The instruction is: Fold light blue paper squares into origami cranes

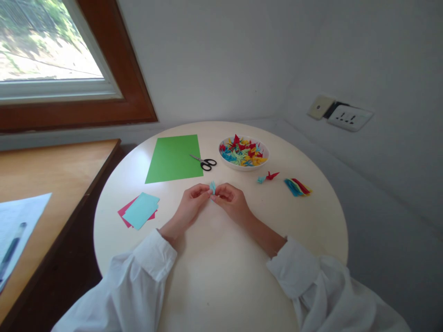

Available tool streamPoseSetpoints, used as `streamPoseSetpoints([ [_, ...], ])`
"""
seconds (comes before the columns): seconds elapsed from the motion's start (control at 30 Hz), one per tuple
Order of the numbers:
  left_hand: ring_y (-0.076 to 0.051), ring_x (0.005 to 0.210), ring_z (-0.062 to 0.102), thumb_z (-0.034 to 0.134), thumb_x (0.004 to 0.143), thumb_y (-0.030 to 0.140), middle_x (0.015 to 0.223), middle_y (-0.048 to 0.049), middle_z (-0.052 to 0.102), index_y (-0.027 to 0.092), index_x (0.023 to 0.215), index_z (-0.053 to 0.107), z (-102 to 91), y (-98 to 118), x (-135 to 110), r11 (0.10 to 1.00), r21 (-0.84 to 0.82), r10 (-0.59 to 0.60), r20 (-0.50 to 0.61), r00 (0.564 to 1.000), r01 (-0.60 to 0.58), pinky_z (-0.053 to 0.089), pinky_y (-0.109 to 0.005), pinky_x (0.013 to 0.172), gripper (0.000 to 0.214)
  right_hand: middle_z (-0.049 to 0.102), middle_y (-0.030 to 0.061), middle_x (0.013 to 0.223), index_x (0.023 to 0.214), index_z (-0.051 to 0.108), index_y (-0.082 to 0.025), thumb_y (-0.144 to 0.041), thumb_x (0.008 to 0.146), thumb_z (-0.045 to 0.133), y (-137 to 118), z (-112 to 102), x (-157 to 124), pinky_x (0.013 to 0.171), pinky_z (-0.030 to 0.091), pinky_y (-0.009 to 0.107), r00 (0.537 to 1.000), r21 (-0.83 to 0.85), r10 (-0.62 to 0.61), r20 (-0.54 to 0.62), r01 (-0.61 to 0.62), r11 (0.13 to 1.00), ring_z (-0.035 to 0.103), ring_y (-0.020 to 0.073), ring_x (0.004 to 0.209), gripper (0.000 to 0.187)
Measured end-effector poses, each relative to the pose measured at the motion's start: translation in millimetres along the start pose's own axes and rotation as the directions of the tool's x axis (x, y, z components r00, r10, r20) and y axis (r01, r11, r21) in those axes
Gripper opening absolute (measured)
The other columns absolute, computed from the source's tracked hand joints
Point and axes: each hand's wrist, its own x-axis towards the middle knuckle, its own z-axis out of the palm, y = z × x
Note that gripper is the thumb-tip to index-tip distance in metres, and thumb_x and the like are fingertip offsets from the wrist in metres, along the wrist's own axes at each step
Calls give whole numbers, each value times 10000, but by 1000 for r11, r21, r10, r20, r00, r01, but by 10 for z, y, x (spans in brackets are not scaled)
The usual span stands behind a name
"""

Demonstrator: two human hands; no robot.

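A small folded piece of light blue origami paper point(212, 186) stands between my hands, just above the middle of the round table. My left hand point(194, 199) pinches it from the left with thumb and fingers. From the other side, my right hand point(231, 198) grips its right part in the same way. The fingertips cover the paper's lower portion, so its exact shape is hard to make out. To the left lie light blue paper squares point(141, 211) over red ones point(126, 213).
Black-handled scissors point(206, 163) rest partly on a green sheet point(175, 159). A white bowl point(243, 167) holds many coloured paper cranes. Right of it lie a red crane point(272, 175), a small blue folded piece point(261, 180) and a fan of coloured folded papers point(297, 187). A wooden desk point(62, 166) stands left.
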Motion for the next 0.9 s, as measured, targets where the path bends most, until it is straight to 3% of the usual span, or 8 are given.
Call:
streamPoseSetpoints([
  [0.2, -120, 723, 573, 708, 594, 271, 725, -16, 635, 134, 726, 636, 10, -12, 3, 1000, -4, -20, -19, 1000, 20, 427, -252, 730, 204, 606, 4, 692, 686, 550, -193, -301, 670, 640, -15, -3, -15, 671, 497, 285, 994, -88, -100, -36, 96, 991, 599, 149, 683, 141],
  [0.37, -68, 554, 487, 719, 580, 283, 572, 36, 557, 138, 625, 582, 26, -13, -1, 995, 103, 26, -117, 993, -14, 365, -194, 554, 204, 646, 41, 784, 684, 552, -188, -235, 683, 605, -41, -11, -43, 744, 507, 311, 977, -179, -186, -103, 166, 970, 626, 166, 766, 70],
  [0.53, -71, 551, 469, 672, 633, 309, 577, 14, 578, 122, 624, 631, 18, -32, 2, 972, 233, 46, -54, 997, -32, 344, -200, 547, 191, 643, 41, 771, 668, 525, -184, -206, 660, 584, -45, -24, -42, 621, 510, 280, 971, -276, -222, -93, 189, 942, 617, 157, 696, 64],
  [0.9, -101, 599, 506, 623, 683, 360, 609, 1, 572, 128, 642, 610, -19, -92, 29, 968, 241, 74, -10, 997, -70, 399, -225, 596, 236, 570, 2, 676, 690, 534, -182, -132, 673, 544, -38, -39, -21, 563, 442, 238, 928, -498, -373, -25, 312, 809, 523, 116, 595, 54],
])
